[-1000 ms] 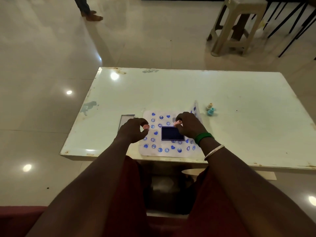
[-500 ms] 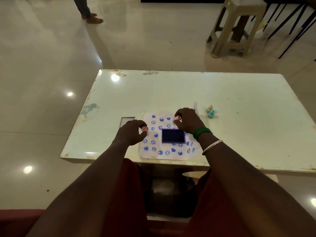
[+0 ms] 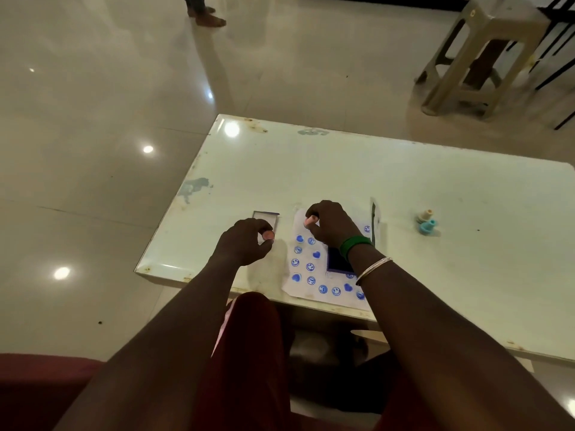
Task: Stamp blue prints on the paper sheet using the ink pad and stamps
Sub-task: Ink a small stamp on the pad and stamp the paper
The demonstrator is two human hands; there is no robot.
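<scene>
A white paper sheet (image 3: 303, 283) lies near the table's front edge, covered with several blue smiley and heart prints. The dark blue ink pad (image 3: 337, 262) sits on the sheet, partly hidden by my right wrist. My right hand (image 3: 334, 227) pinches a pink stamp (image 3: 310, 221) at the sheet's far left corner. My left hand (image 3: 245, 244) grips a second pink stamp (image 3: 268, 235), held over the bare table just left of the sheet.
The pale table (image 3: 435, 188) has a beige and a teal stamp (image 3: 426, 221) standing to the right. The ink pad's lid (image 3: 264, 216) lies beyond my left hand. A plastic stool (image 3: 479, 57) and a person's feet (image 3: 207, 15) are on the floor behind.
My right hand has moved from beside the ink pad to the sheet's far left corner. My left hand has drifted off the sheet's left edge. The camera view has shifted left.
</scene>
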